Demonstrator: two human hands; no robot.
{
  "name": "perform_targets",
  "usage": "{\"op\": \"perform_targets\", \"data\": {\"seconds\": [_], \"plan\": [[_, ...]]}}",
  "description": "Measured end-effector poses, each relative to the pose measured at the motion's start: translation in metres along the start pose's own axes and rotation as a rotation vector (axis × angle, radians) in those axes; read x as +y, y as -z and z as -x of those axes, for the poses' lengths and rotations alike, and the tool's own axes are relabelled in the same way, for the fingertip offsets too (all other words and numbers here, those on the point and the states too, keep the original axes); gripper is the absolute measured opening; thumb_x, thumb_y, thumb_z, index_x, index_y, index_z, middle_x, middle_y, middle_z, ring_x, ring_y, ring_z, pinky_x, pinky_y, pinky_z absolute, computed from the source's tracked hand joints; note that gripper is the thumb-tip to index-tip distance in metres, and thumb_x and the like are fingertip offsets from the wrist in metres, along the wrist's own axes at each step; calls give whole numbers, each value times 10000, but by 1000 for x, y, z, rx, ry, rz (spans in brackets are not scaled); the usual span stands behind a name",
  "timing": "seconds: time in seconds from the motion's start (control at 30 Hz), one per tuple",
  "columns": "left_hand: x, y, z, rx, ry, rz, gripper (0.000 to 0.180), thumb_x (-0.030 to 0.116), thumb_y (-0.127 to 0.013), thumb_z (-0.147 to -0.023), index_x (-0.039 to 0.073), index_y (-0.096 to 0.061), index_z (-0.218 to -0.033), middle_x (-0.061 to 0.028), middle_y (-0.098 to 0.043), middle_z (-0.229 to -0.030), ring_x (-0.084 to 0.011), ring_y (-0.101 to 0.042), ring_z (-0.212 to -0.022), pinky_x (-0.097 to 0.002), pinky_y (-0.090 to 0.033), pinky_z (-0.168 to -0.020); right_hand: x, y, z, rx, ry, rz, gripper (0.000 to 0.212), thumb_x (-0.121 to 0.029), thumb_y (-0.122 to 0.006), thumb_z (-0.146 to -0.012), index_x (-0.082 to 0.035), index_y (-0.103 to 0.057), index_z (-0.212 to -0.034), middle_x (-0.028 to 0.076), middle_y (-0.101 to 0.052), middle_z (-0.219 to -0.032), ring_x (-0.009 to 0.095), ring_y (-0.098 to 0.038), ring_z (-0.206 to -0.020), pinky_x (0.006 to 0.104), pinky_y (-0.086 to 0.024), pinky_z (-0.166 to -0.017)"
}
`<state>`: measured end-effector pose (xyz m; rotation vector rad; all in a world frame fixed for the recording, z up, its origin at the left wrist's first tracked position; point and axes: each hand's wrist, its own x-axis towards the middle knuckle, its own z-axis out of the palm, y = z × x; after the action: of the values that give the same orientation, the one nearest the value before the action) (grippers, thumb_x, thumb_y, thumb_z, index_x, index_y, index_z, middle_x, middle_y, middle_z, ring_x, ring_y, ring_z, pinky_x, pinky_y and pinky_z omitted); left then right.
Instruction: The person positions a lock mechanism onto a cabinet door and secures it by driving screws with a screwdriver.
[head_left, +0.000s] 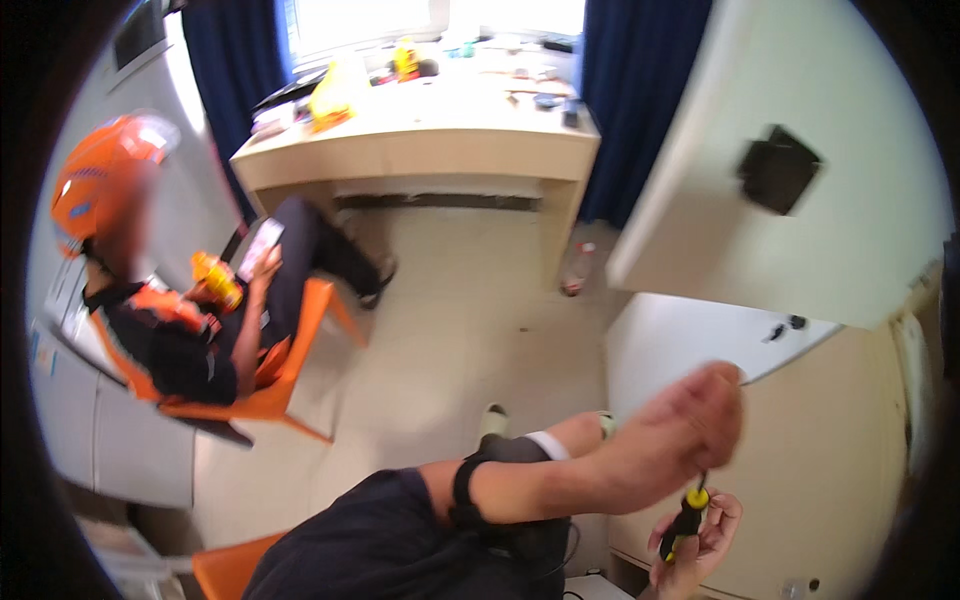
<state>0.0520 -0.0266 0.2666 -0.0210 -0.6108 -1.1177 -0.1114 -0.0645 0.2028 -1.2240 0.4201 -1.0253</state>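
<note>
My right hand (715, 535) comes up from the lower edge, its fingers wrapped round a screwdriver (685, 525) with a black and yellow handle. The screwdriver stands nearly upright, its shaft running up to the underside of my left hand (705, 415). The left arm, with a black band near the wrist, reaches across to the right. My left hand is closed and slightly blurred; what lies in its fingers, perhaps the screwdriver's tip, is hidden. Just beyond it is a white panel (665, 345), with small black parts (785, 327) near its right end.
A pale board with a black square fitting (780, 168) rises at the upper right. Light wooden panelling (810, 450) is at the right. A person in an orange helmet (110, 180) sits on an orange chair (290, 385), holding a phone and bottle. A cluttered desk (420, 150) stands ahead; a bottle (578, 268) is beside it.
</note>
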Motion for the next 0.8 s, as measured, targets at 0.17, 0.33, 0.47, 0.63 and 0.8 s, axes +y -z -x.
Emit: {"op": "perform_targets", "data": {"seconds": [0.17,0.33,0.47,0.63,0.8], "plan": [[14,-25,-28,147,-255,94,223,273,-342,-978,91,-446,-1055,38,-347,-677,-72,-331,-577,-227,-290,-572,-7,-7,-6,139,353,201,575,-193,-751,-693,-82,-395,-1130,142,-435,-1121,226,-587,-672,274,-468,-470],[14,-48,-43,76,-270,117,250,263,-274,-993,89,-422,-1094,21,-385,-743,-92,-372,-624,-229,-330,-601,-24,-10,-12,327,578,366,626,-324,-750,-710,-89,-409,-1179,140,-441,-1181,217,-570,-697,233,-434,-458],[20,-61,-50,-25,-278,143,273,258,-242,-998,80,-415,-1111,-3,-434,-817,-116,-434,-701,-244,-378,-652,-64,-10,-21,225,853,649,567,-295,-700,-758,-58,-415,-1187,179,-477,-1137,219,-571,-729,254,-473,-502],[28,-55,-57,-145,-260,121,250,305,-266,-991,111,-407,-1063,-15,-488,-868,-157,-483,-821,-291,-386,-767,-98,-15,-27,-5,933,772,482,-114,-679,-790,-60,-421,-1193,246,-471,-1163,305,-592,-814,332,-576,-600],[31,-56,-62,-141,-253,96,272,311,-252,-992,109,-423,-1057,-20,-491,-881,-171,-489,-863,-304,-399,-795,-106,-19,-32,-13,946,807,455,-94,-673,-791,-51,-430,-1173,246,-475,-1158,298,-594,-819,322,-578,-614]]}}
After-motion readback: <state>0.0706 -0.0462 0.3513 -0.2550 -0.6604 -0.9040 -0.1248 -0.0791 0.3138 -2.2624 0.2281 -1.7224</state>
